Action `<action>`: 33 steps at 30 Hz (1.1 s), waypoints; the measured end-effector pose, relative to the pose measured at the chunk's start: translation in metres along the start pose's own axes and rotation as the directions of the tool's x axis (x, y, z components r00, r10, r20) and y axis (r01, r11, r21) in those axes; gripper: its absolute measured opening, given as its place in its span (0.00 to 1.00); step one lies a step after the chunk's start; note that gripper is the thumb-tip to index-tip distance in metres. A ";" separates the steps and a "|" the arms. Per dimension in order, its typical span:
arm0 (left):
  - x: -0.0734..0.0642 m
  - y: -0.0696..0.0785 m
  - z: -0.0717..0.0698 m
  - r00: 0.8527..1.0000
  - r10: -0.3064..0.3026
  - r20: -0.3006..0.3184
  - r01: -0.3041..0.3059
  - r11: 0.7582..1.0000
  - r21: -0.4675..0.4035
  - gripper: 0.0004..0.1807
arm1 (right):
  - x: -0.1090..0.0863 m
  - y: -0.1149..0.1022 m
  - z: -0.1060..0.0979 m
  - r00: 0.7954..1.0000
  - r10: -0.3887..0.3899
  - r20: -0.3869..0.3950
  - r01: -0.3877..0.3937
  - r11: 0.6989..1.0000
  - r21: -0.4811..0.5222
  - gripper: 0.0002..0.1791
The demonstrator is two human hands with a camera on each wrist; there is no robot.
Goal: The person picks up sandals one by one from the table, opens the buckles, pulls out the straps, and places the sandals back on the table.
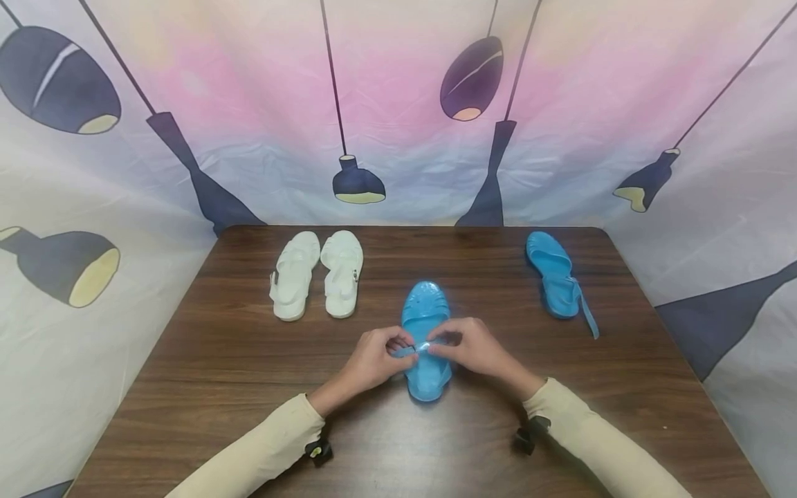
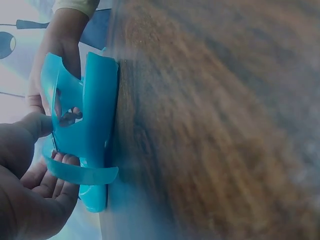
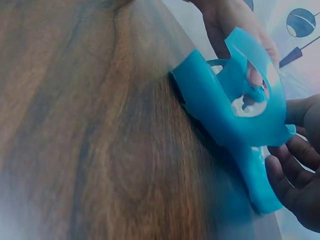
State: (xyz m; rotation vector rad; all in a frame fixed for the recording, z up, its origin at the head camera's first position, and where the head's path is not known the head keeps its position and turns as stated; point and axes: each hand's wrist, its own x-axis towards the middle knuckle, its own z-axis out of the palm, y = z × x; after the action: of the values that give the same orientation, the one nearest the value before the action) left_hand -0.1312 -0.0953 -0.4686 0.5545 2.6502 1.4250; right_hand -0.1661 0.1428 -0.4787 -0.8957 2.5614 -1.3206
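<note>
**A Delicate Pinch at Close Quarters**

A person in pale sleeves [image 1: 261,446] worked at a table [image 1: 205,394], the left hand [image 1: 370,356] and the right hand [image 1: 476,346] drawn almost together over a blue sandal [image 1: 428,377]. The sandal sat sole down between and beneath them, its toe pointing away. Thumb and fingers of the left hand pinched the ankle strap [image 1: 405,352], whose loose end stuck out past that grip; those of the right hand pinched the strap's other side, just opposite. Whether the end had passed through a fastening could not be told, as the fingers hid the join.

Ahead and to the left of the left hand lay a pair of white sandals [image 1: 290,280], side by side. Ahead and to the right of the right hand lay a second blue sandal [image 1: 563,297], its loose strap [image 1: 587,315] trailing toward the onlooker.

The risk appeared to lie in the glossy, springy-looking strap: a loosened left pinch might let the end slip away, and a twist could spoil its alignment. With neither hand pressing the sole down, an uneven pull might also tip or slide the sandal.
</note>
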 end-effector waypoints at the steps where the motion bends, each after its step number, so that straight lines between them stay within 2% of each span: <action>1: -0.001 -0.001 0.000 1.000 -0.004 -0.006 0.004 1.000 -0.005 0.09 | 0.000 0.001 -0.001 1.000 0.011 -0.001 -0.011 1.000 0.005 0.08; 7: -0.002 -0.002 0.000 1.000 -0.005 -0.019 0.004 1.000 -0.018 0.09 | -0.002 0.001 -0.008 0.998 0.061 0.009 -0.061 0.998 0.015 0.08; 18: -0.003 -0.002 -0.001 1.000 -0.023 0.004 0.023 1.000 -0.021 0.09 | -0.004 -0.008 -0.008 0.996 0.084 0.007 -0.084 0.996 0.002 0.07; 21: -0.003 -0.002 -0.001 1.000 -0.028 0.005 0.028 0.999 -0.029 0.08 | -0.002 -0.011 -0.007 0.998 0.069 -0.001 -0.069 0.998 0.008 0.08; 27: -0.002 0.000 -0.002 1.000 -0.020 0.011 0.020 0.999 -0.028 0.08 | 0.004 -0.012 0.001 0.999 0.049 0.023 -0.050 0.998 0.026 0.18; 33: -0.001 -0.001 -0.001 1.000 -0.006 0.008 0.006 1.000 -0.022 0.08 | 0.006 -0.010 0.006 0.999 -0.016 0.042 0.016 1.000 -0.002 0.12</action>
State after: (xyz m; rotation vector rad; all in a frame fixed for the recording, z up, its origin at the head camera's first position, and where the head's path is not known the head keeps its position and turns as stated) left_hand -0.1306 -0.0972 -0.4687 0.5481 2.6250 1.4456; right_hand -0.1646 0.1303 -0.4740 -0.9366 2.5301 -1.2890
